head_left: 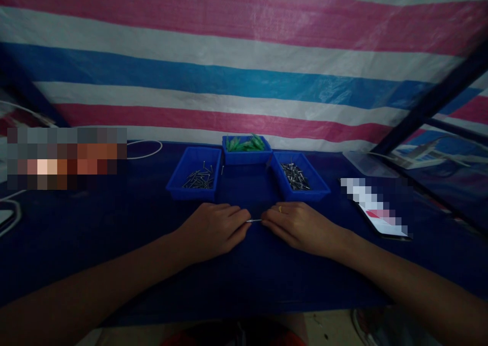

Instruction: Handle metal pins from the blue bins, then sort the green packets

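A thin, silvery metal pin (256,220) spans the small gap between my two hands, just above the dark blue table. My left hand (218,230) pinches one end between thumb and fingers. The other end goes into the pinched fingertips of my right hand (299,226), which wears a ring. Both ends of the pin are hidden by fingers. Beyond my left hand, a blue bin (172,191) holds many slim metal nail-like pins (199,179). Past my right hand, another blue bin (318,187) contains short metal pieces (296,177), too small to name.
A third blue bin (247,157) at the back holds green plastic pieces (246,143). One loose pin (222,170) lies beside the left bin. A phone (385,226) rests at the right, near a clear plastic sheet (368,164). A white cable (152,142) curls at the left.
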`<action>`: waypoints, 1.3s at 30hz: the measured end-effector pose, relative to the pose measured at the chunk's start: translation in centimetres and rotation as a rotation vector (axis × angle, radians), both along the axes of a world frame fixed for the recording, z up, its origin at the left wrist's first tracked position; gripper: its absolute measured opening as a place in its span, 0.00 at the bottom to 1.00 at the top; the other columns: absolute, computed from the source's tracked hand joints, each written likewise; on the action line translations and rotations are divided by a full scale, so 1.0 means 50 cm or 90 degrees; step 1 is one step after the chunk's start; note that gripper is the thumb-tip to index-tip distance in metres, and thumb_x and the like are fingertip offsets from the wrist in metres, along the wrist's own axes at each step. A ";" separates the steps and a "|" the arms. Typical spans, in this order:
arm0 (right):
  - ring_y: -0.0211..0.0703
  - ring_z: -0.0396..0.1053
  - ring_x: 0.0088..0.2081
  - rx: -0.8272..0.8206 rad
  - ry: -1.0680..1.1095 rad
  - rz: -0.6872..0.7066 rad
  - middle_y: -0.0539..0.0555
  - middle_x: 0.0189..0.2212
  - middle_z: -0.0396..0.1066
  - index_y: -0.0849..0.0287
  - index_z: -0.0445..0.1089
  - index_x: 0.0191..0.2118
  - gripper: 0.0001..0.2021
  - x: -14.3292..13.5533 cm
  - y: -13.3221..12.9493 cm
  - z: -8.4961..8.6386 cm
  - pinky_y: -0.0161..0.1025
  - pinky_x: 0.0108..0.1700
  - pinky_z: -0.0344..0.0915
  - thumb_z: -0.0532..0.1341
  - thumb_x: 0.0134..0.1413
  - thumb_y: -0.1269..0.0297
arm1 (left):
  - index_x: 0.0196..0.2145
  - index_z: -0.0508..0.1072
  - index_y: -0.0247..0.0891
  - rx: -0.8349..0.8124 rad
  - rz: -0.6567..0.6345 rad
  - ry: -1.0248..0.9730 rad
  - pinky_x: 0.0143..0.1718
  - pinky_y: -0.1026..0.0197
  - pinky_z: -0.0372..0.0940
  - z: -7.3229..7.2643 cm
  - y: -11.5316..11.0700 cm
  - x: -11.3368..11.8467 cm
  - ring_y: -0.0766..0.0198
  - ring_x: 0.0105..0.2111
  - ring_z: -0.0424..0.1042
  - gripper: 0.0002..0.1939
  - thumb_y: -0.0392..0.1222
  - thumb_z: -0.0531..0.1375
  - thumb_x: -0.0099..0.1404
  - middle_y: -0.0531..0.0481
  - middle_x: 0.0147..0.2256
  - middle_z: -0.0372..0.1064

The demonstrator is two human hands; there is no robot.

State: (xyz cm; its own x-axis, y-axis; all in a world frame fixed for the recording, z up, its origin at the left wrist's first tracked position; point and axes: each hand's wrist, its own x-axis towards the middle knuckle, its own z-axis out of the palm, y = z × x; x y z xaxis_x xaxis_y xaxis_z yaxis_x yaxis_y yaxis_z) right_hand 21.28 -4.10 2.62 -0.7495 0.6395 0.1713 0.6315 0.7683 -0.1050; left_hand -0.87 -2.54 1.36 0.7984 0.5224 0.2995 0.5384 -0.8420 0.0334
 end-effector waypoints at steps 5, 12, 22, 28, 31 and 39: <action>0.38 0.67 0.28 -0.003 0.027 -0.009 0.54 0.27 0.69 0.63 0.66 0.39 0.14 0.004 -0.001 0.000 0.35 0.31 0.61 0.47 0.63 0.63 | 0.33 0.67 0.37 -0.020 0.004 0.000 0.27 0.65 0.58 0.000 0.002 0.001 0.67 0.28 0.70 0.12 0.41 0.47 0.68 0.53 0.27 0.69; 0.37 0.65 0.25 0.003 0.006 -0.015 0.52 0.24 0.67 0.63 0.67 0.34 0.15 0.003 -0.001 0.002 0.35 0.29 0.58 0.45 0.64 0.64 | 0.36 0.67 0.37 -0.032 0.011 -0.038 0.27 0.65 0.59 0.005 0.000 0.002 0.67 0.27 0.70 0.11 0.43 0.48 0.67 0.53 0.28 0.69; 0.38 0.67 0.28 0.000 0.018 -0.014 0.54 0.27 0.69 0.63 0.67 0.39 0.14 0.003 -0.001 0.001 0.35 0.32 0.60 0.47 0.63 0.62 | 0.35 0.67 0.38 -0.024 0.006 -0.010 0.28 0.64 0.59 -0.005 0.003 0.000 0.66 0.29 0.70 0.10 0.41 0.48 0.68 0.54 0.28 0.69; 0.37 0.66 0.27 0.007 0.004 -0.008 0.53 0.25 0.68 0.63 0.67 0.35 0.15 0.005 0.000 -0.001 0.35 0.31 0.60 0.47 0.64 0.63 | 0.34 0.67 0.37 -0.031 0.003 -0.006 0.27 0.64 0.59 -0.002 0.002 0.001 0.66 0.28 0.70 0.12 0.42 0.47 0.68 0.53 0.28 0.69; 0.37 0.66 0.27 0.005 -0.003 -0.010 0.53 0.25 0.68 0.63 0.67 0.34 0.15 0.003 0.000 0.000 0.34 0.31 0.60 0.46 0.64 0.64 | 0.34 0.68 0.37 -0.040 0.004 -0.009 0.28 0.64 0.59 0.000 0.000 0.001 0.66 0.29 0.70 0.13 0.43 0.46 0.69 0.53 0.28 0.69; 0.37 0.67 0.29 -0.003 0.006 -0.012 0.53 0.26 0.69 0.63 0.67 0.36 0.13 0.002 0.001 0.001 0.34 0.32 0.61 0.48 0.63 0.63 | 0.32 0.67 0.37 -0.022 0.004 -0.005 0.26 0.65 0.58 -0.004 0.001 0.001 0.67 0.27 0.70 0.11 0.41 0.47 0.68 0.54 0.26 0.69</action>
